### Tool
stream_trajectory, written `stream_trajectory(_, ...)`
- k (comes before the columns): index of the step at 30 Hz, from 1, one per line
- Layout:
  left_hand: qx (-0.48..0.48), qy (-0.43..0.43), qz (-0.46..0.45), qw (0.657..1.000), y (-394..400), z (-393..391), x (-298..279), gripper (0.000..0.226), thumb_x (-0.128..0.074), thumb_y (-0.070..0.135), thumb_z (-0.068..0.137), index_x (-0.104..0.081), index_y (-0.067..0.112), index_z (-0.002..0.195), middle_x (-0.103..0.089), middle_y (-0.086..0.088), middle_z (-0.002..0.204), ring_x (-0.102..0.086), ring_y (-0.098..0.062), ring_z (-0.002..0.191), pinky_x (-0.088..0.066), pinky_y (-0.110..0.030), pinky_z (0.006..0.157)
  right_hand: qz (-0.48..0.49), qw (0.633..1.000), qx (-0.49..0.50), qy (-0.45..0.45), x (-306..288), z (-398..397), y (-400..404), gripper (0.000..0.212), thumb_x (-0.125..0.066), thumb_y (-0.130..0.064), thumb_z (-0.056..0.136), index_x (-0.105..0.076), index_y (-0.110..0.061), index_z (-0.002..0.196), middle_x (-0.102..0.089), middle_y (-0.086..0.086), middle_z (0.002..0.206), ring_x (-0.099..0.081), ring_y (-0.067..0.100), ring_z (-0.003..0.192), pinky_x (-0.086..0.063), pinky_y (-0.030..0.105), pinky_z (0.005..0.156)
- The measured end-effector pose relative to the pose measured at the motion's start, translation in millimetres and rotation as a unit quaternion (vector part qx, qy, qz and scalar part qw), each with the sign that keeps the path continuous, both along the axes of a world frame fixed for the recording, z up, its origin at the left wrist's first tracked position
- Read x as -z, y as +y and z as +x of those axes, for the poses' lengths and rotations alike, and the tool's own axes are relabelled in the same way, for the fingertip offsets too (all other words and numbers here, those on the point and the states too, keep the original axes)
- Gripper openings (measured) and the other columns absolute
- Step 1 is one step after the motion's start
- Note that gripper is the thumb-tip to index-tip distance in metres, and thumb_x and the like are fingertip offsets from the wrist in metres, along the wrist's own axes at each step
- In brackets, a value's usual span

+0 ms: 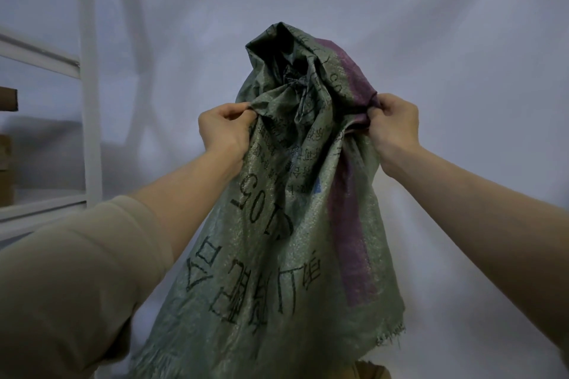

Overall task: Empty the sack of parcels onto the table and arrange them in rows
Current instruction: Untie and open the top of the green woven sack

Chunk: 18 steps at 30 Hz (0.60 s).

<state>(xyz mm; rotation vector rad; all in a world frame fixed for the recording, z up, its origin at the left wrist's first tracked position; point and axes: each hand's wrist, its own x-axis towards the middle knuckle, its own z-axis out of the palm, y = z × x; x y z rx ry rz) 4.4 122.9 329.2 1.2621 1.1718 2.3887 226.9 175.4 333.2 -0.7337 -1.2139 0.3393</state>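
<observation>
A green woven sack point(277, 240) with black printed characters and a purple stripe hangs upside down in front of me, its frayed open mouth at the bottom of the view. My left hand point(226, 129) pinches the sack's upper left side. On the purple-striped side, my right hand point(395, 124) grips a bunched fold. The tied, crumpled end of the sack points up between my hands. A brown cardboard parcel point(371, 371) peeks out under the sack's mouth. The table is hidden by the sack.
A white sheet backdrop point(431, 40) fills the background. A white metal shelf frame point(89, 101) stands at the left, with brown cardboard boxes point(6, 169) on its shelves at the far left edge.
</observation>
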Motion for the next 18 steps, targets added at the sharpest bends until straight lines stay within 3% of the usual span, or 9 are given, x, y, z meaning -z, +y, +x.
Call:
stream_trajectory(2,0.000,0.013,0.004,1.000,0.5,-1.0,-1.1,0.022,-0.074,0.009,0.083,-0.070,0.025,0.069,-0.069,0.006,0.074,-0.063,-0.009,0.068,-0.056,-0.020,0.071,0.005,0.999,0.003,-0.038,-2.2,2.6,4.8,0.025,-0.048,-0.003,0.085,-0.068,-0.015,0.075,-0.072,0.010,0.081,-0.068,0.030,0.084,-0.055,0.049,0.085)
stream_trajectory(4,0.001,0.014,-0.041,0.999,5.4,-8.5,10.1,0.023,-0.073,0.007,0.084,-0.069,0.023,0.067,-0.070,0.003,0.077,-0.067,-0.016,0.077,-0.058,-0.028,0.081,-0.030,0.991,-0.011,-0.132,6.2,4.0,10.4,0.022,-0.049,-0.007,0.075,-0.070,-0.013,0.076,-0.073,0.018,0.086,-0.069,0.038,0.088,-0.058,0.054,0.082)
stream_trajectory(6,-0.001,-0.011,-0.091,0.996,10.6,-18.7,23.6,0.022,-0.074,0.006,0.084,-0.068,0.020,0.067,-0.069,0.000,0.079,-0.067,-0.021,0.082,-0.058,-0.035,0.087,-0.049,0.984,-0.012,-0.169,14.8,6.8,16.1,0.025,-0.048,-0.012,0.069,-0.072,-0.017,0.076,-0.072,0.021,0.085,-0.069,0.042,0.089,-0.058,0.057,0.078)
stream_trajectory(9,0.002,-0.032,-0.090,0.995,11.3,-20.6,28.3,0.015,-0.074,0.008,0.084,-0.069,0.016,0.072,-0.069,-0.003,0.080,-0.066,-0.021,0.080,-0.058,-0.036,0.088,-0.024,0.991,-0.003,-0.133,15.5,11.1,21.8,0.025,-0.048,-0.017,0.070,-0.069,-0.015,0.083,-0.069,0.020,0.078,-0.067,0.046,0.090,-0.056,0.061,0.076)
stream_trajectory(13,-0.012,-0.024,-0.058,0.998,5.4,-5.6,17.1,0.007,-0.071,0.009,0.086,-0.070,0.014,0.081,-0.069,0.000,0.079,-0.065,-0.017,0.077,-0.057,-0.025,0.077,-0.031,0.994,-0.019,-0.104,12.7,8.9,21.9,0.024,-0.047,-0.016,0.069,-0.067,-0.014,0.082,-0.062,0.007,0.072,-0.067,0.038,0.081,-0.056,0.062,0.075)
stream_trajectory(16,-0.024,-0.023,-0.022,0.999,3.8,-0.4,1.0,0.013,-0.068,0.009,0.087,-0.068,0.017,0.077,-0.068,0.002,0.076,-0.063,-0.014,0.072,-0.057,-0.023,0.073,-0.004,0.998,-0.016,-0.066,1.5,5.2,9.1,0.019,-0.047,-0.011,0.075,-0.066,-0.014,0.070,-0.062,0.003,0.072,-0.064,0.031,0.079,-0.058,0.048,0.083)
stream_trajectory(18,-0.031,-0.025,0.007,0.999,0.9,1.2,-11.4,0.013,-0.067,0.008,0.088,-0.067,0.017,0.078,-0.067,0.002,0.076,-0.062,-0.012,0.071,-0.058,-0.023,0.074,0.032,0.999,-0.010,-0.039,-8.0,3.4,-1.2,0.025,-0.047,-0.010,0.080,-0.064,-0.020,0.064,-0.062,-0.002,0.072,-0.060,0.018,0.077,-0.051,0.036,0.075)
